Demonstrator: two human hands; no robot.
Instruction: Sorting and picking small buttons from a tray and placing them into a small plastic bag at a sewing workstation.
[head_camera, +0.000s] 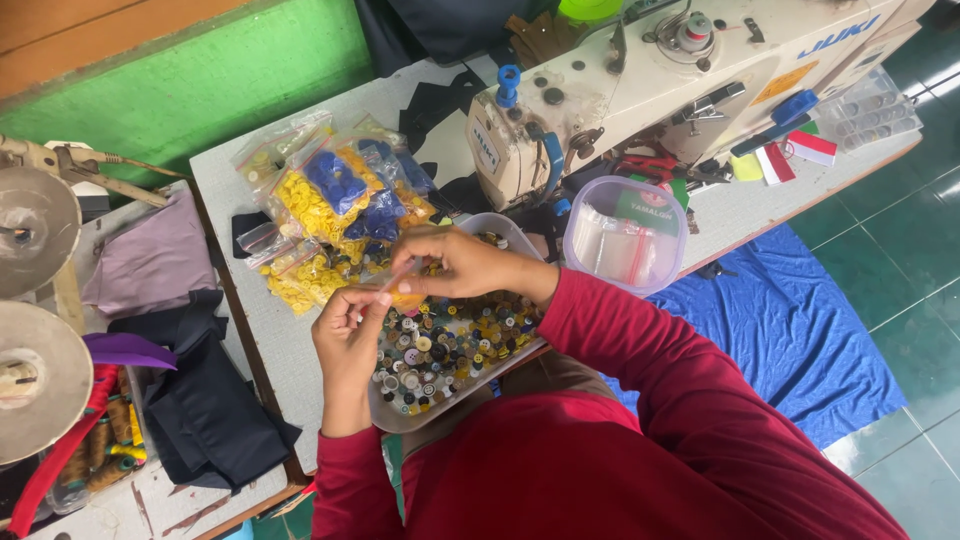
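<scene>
Both hands meet over one tray (385, 412) of mixed buttons, which overhangs the near edge of the table (250, 185). The left hand (350, 335) and the right hand (450, 262) each pinch an end of one small clear bag (405, 290) holding yellow buttons (fingers closed on it, just above the tray). Toward the far left corner of the table lies a heap of button bags (335, 215), yellow and blue; their exact number cannot be told. One sewing machine (640, 75) stands at the far edge, with one clear lidded tub (627, 235) of small empty bags just beside it, near the right hand's wrist.
</scene>
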